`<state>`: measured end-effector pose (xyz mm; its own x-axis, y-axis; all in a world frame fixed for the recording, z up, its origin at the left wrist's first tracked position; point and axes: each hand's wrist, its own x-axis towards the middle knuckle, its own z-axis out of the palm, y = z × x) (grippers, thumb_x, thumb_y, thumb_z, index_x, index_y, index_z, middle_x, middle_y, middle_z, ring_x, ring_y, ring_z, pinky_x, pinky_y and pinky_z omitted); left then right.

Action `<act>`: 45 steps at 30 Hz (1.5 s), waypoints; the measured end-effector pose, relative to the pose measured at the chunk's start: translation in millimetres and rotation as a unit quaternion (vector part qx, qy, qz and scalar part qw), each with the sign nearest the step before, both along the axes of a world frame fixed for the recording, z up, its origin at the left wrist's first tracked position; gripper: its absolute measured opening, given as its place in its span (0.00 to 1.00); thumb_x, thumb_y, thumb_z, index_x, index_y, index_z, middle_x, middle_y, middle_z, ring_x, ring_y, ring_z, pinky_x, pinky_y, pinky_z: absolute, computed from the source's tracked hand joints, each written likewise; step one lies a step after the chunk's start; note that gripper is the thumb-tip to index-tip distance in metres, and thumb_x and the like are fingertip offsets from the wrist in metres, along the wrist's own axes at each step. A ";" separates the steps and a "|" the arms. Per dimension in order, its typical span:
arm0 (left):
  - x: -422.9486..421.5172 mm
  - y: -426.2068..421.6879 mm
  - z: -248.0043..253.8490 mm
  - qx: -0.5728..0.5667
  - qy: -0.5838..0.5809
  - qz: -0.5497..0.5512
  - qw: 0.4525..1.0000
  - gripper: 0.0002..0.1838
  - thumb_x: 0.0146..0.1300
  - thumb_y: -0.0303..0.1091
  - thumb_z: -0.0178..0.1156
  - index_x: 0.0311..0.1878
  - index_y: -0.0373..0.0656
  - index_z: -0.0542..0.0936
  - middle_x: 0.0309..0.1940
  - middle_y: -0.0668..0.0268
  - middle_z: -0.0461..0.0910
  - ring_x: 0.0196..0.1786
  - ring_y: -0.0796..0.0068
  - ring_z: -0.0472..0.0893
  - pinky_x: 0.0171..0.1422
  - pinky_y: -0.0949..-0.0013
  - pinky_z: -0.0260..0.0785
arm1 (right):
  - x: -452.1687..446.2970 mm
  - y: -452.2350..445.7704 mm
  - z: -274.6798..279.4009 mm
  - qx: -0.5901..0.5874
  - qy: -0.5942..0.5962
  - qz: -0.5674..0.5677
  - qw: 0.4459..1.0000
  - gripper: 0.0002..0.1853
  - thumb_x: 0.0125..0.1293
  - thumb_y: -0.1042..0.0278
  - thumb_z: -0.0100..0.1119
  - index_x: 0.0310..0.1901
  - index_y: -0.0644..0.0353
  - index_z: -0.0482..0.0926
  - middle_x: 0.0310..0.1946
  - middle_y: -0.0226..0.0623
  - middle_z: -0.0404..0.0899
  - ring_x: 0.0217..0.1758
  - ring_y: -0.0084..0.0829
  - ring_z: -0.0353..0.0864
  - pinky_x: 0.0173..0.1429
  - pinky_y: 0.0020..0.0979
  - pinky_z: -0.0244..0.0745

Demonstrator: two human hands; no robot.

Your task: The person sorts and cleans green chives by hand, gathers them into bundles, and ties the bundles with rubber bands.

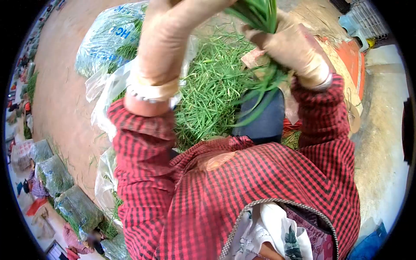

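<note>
- Our right hand [288, 47], to the right of the pile of cut greens [212, 86], is closed around a bunch of long green stalks [260, 15].
- We have that bunch raised at the pile's far right side, loose ends trailing below our fist.
- Our left hand [171, 19] is up by the pile's far left side, cropped; we cannot tell whether it grips anything.
- Left of the pile we see a stuffed plastic bag [102, 45].
</note>
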<state>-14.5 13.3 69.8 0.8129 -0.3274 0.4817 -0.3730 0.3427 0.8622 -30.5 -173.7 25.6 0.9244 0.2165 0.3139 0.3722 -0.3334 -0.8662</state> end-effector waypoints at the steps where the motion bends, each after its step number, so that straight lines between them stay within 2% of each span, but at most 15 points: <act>1: 5.4 15.7 -10.1 0.067 0.027 0.037 0.997 0.26 0.59 0.41 0.64 0.57 0.34 0.75 0.49 0.60 0.78 0.50 0.70 0.78 0.59 0.68 0.68 | 9.6 -22.3 -3.3 -0.047 -0.030 -0.004 0.998 0.25 0.60 0.74 0.61 0.60 0.61 0.72 0.45 0.30 0.81 0.47 0.19 0.76 0.53 0.24 0.72; 3: 22.8 67.1 -43.8 0.225 0.104 0.055 0.967 0.33 0.61 0.44 0.62 0.65 0.34 0.68 0.60 0.56 0.73 0.63 0.66 0.72 0.66 0.66 0.63 | 27.8 -73.4 -17.6 -0.249 -0.022 -0.073 0.965 0.24 0.61 0.67 0.62 0.59 0.61 0.73 0.38 0.29 0.82 0.37 0.17 0.77 0.43 0.22 0.74; 6: 29.4 151.2 -103.3 0.301 0.295 0.052 0.905 0.25 0.67 0.40 0.57 0.63 0.37 0.71 0.52 0.63 0.80 0.53 0.73 0.79 0.60 0.71 0.68 | 56.3 -137.4 -99.5 -0.412 0.168 -0.200 0.873 0.22 0.61 0.59 0.59 0.54 0.60 0.75 0.33 0.39 0.82 0.32 0.26 0.81 0.37 0.29 0.77; 9: 20.4 244.6 -180.8 0.326 0.416 0.132 0.839 0.23 0.68 0.40 0.56 0.62 0.40 0.72 0.49 0.64 0.81 0.50 0.75 0.80 0.55 0.73 0.70 | 49.7 -143.2 -142.6 -0.421 0.246 -0.226 0.843 0.22 0.62 0.52 0.54 0.52 0.58 0.77 0.46 0.55 0.80 0.53 0.50 0.79 0.57 0.43 0.71; 15: -7.8 360.3 -283.2 0.233 0.544 0.218 0.776 0.23 0.68 0.40 0.57 0.63 0.43 0.71 0.55 0.63 0.78 0.53 0.71 0.79 0.52 0.67 0.71 | 48.2 -160.7 -175.7 -0.382 0.194 -0.215 0.878 0.28 0.54 0.52 0.60 0.54 0.59 0.76 0.44 0.52 0.81 0.49 0.47 0.81 0.53 0.41 0.73; 18: -22.2 356.2 -281.0 0.079 0.549 0.288 0.780 0.28 0.66 0.39 0.58 0.67 0.40 0.65 0.58 0.59 0.74 0.60 0.64 0.76 0.57 0.63 0.71 | 43.9 -131.0 -114.7 -0.573 0.247 -0.184 0.759 0.33 0.52 0.43 0.65 0.55 0.57 0.78 0.42 0.51 0.82 0.47 0.46 0.82 0.52 0.42 0.73; 21: -40.2 363.8 -282.3 -0.052 0.511 0.345 0.785 0.30 0.67 0.37 0.58 0.67 0.34 0.63 0.64 0.54 0.69 0.63 0.56 0.73 0.63 0.57 0.69 | 52.1 -128.3 -115.6 -0.541 0.119 -0.248 0.795 0.32 0.57 0.56 0.67 0.61 0.61 0.71 0.61 0.51 0.71 0.62 0.43 0.73 0.63 0.39 0.68; 27: -56.5 391.8 -268.5 -0.057 0.456 0.447 0.767 0.28 0.65 0.41 0.60 0.63 0.33 0.69 0.65 0.58 0.67 0.68 0.60 0.66 0.69 0.49 0.58 | 92.0 128.7 -105.0 -0.278 0.208 0.102 0.932 0.17 0.67 0.67 0.57 0.56 0.61 0.76 0.35 0.26 0.77 0.38 0.17 0.72 0.44 0.22 0.70; 30: -45.0 401.6 -249.4 0.075 0.428 0.495 0.753 0.28 0.65 0.42 0.60 0.63 0.36 0.70 0.62 0.59 0.71 0.65 0.65 0.69 0.68 0.55 0.59 | 100.7 264.7 -155.7 -0.401 0.179 0.369 0.819 0.23 0.62 0.59 0.53 0.58 0.59 0.74 0.50 0.47 0.80 0.51 0.45 0.80 0.56 0.37 0.74; 31: -50.8 437.1 -282.4 0.318 0.264 0.512 0.753 0.29 0.64 0.44 0.61 0.63 0.37 0.72 0.60 0.58 0.74 0.62 0.67 0.71 0.67 0.61 0.60 | 103.8 293.7 -192.9 -0.342 0.083 0.402 0.845 0.23 0.62 0.58 0.54 0.58 0.59 0.74 0.50 0.46 0.80 0.53 0.43 0.79 0.57 0.37 0.73; 33: -72.2 453.8 -294.2 0.420 0.214 0.571 0.672 0.29 0.64 0.45 0.60 0.63 0.36 0.71 0.60 0.57 0.73 0.63 0.67 0.71 0.68 0.63 0.59 | 122.9 352.8 -221.0 -0.323 0.014 0.432 0.842 0.24 0.64 0.56 0.54 0.60 0.57 0.73 0.51 0.44 0.80 0.55 0.41 0.78 0.62 0.36 0.70; 38: -148.2 480.9 -327.4 0.333 0.445 0.590 0.586 0.31 0.65 0.47 0.60 0.64 0.35 0.70 0.62 0.56 0.72 0.64 0.67 0.70 0.69 0.66 0.58 | 189.9 434.9 -196.9 -0.384 0.089 0.436 0.809 0.25 0.67 0.55 0.53 0.62 0.56 0.71 0.53 0.44 0.79 0.57 0.38 0.76 0.66 0.35 0.67; 42: -143.8 479.0 -348.0 0.239 0.510 0.515 0.647 0.34 0.65 0.48 0.60 0.67 0.34 0.66 0.65 0.56 0.69 0.64 0.64 0.70 0.68 0.67 0.60 | 175.9 470.3 -195.6 -0.469 0.047 0.436 0.766 0.24 0.68 0.55 0.51 0.62 0.57 0.70 0.53 0.45 0.79 0.57 0.34 0.76 0.65 0.33 0.67; 44: -118.2 458.4 -335.3 0.104 0.549 0.496 0.664 0.35 0.66 0.51 0.58 0.68 0.35 0.65 0.65 0.56 0.69 0.64 0.65 0.70 0.68 0.67 0.61 | 140.8 455.7 -282.4 -0.304 -0.015 0.471 0.828 0.25 0.64 0.55 0.53 0.57 0.62 0.72 0.48 0.47 0.80 0.51 0.38 0.80 0.57 0.35 0.74; 45: -112.3 456.1 -335.9 0.060 0.562 0.490 0.664 0.36 0.66 0.52 0.57 0.68 0.35 0.65 0.65 0.55 0.69 0.64 0.66 0.70 0.67 0.67 0.61 | 117.1 477.2 -250.7 -0.459 0.105 0.481 0.740 0.27 0.62 0.53 0.54 0.57 0.65 0.72 0.46 0.50 0.80 0.49 0.42 0.81 0.56 0.37 0.75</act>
<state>-126.8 469.4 -266.2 0.4888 0.6420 -0.5907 0.5355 0.3138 0.7841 86.5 303.5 -225.1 0.2120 0.8384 -0.5022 0.7085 -0.4857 -0.5119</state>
